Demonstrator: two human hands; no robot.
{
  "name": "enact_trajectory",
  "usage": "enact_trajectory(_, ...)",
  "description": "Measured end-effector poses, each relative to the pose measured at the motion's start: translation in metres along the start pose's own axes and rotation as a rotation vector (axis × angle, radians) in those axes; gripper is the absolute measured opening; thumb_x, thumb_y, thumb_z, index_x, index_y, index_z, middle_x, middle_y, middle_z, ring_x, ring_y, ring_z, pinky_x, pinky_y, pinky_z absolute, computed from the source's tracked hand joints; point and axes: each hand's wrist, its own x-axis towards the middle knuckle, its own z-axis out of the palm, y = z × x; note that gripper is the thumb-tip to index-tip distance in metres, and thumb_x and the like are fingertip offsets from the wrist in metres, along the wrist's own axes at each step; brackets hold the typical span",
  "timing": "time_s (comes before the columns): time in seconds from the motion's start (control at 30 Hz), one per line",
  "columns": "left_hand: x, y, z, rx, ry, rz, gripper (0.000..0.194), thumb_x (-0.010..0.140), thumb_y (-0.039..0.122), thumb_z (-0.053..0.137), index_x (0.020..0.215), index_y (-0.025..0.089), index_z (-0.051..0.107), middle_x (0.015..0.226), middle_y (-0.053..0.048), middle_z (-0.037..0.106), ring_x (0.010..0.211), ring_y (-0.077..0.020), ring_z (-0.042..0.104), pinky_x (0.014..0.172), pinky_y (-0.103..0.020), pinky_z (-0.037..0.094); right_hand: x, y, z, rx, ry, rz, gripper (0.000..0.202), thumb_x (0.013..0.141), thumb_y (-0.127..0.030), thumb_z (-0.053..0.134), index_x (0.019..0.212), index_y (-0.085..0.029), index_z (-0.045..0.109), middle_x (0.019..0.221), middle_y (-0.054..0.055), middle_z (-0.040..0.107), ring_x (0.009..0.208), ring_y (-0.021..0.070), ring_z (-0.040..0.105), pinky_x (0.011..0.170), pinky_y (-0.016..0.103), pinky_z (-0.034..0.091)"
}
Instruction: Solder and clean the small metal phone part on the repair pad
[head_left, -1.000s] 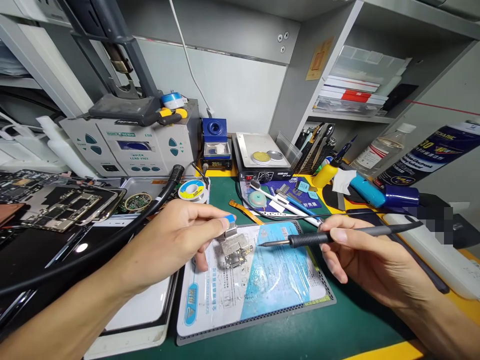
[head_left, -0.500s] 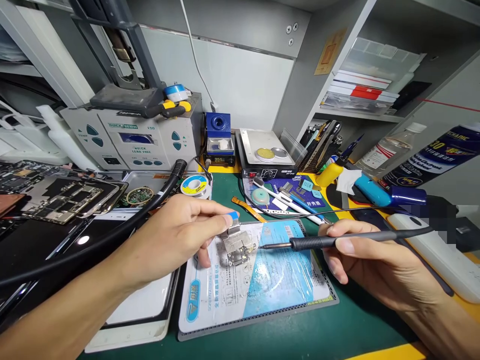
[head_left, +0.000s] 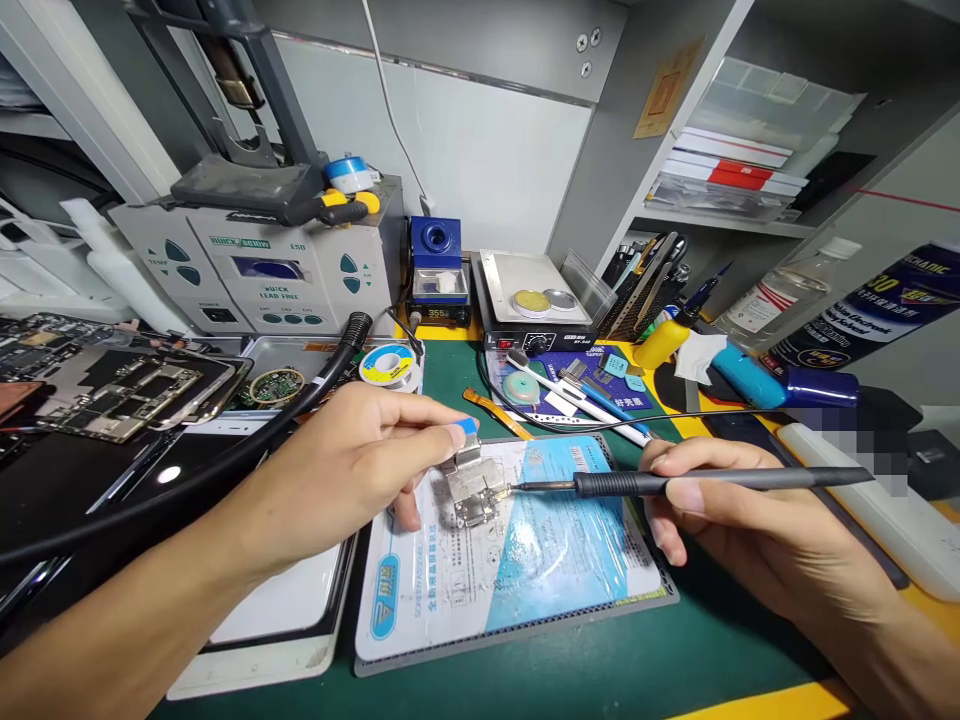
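Observation:
My left hand (head_left: 367,450) pinches the blue-tipped end of a metal clip (head_left: 468,450). Below the clip hangs a small circuit board (head_left: 480,500) with a silvery plate, held over a blue and white printed packet (head_left: 555,550). In my right hand (head_left: 720,500) is a soldering iron (head_left: 622,484), gripped like a pen and lying almost level. Its thin tip reaches the right edge of the board; whether it touches cannot be made out. The packet lies on the green mat (head_left: 420,690).
A grey hot-air station (head_left: 247,270) stands at the back left, its black hose (head_left: 225,480) crossing left of my forearm. Behind the packet are a solder spool (head_left: 390,367), a soldering station (head_left: 436,270) and a hot plate (head_left: 525,290). Phone boards (head_left: 120,390) crowd the left.
The soldering iron has shifted slightly left, bringing its tip closer to the board's edge. My left hand keeps its pinch on the clip. The camera view has moved a little.

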Motion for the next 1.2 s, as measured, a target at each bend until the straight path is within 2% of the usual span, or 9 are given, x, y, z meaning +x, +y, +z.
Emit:
enact_trajectory(0.73,0.0021,0.0019,-0.0008,0.007,0.009,-0.018,0.043,0.085,0.054,0.066,0.115,0.024,0.076,0.054,0.005,0.066,0.054,-0.0165,0.065,0.065,-0.031,0.047,-0.0021,0.0015,0.0003,0.007,-0.006,-0.004,0.011,0.071,-0.023,0.086,0.081,-0.027,0.084,0.062,0.006,0.073,0.049,0.0208,0.07,0.049,0.028,0.058)
enact_trajectory(1.03,0.0036,-0.0048,0.0004,0.0,0.009,0.006,0.045,0.085,0.056,0.066,0.116,0.026,0.076,0.054,0.005,0.066,0.054,-0.0161,0.064,0.062,-0.03,0.047,0.0003,0.0018,0.0018,0.0,0.0,0.014,0.01,0.071,-0.023,0.086,0.08,-0.027,0.084,0.062,0.006,0.074,0.049,0.0208,0.07,0.049,0.028,0.058)
enact_trajectory(1.2,0.0019,0.0007,0.0,-0.001,0.026,-0.008,0.046,0.083,0.058,0.067,0.113,0.025,0.077,0.053,0.004,0.065,0.054,-0.0171,0.065,0.063,-0.031,0.047,0.0017,0.002,0.0018,0.001,0.0,0.016,0.011,0.071,-0.025,0.085,0.082,-0.028,0.084,0.06,0.006,0.073,0.048,0.0219,0.07,0.049,0.029,0.058)
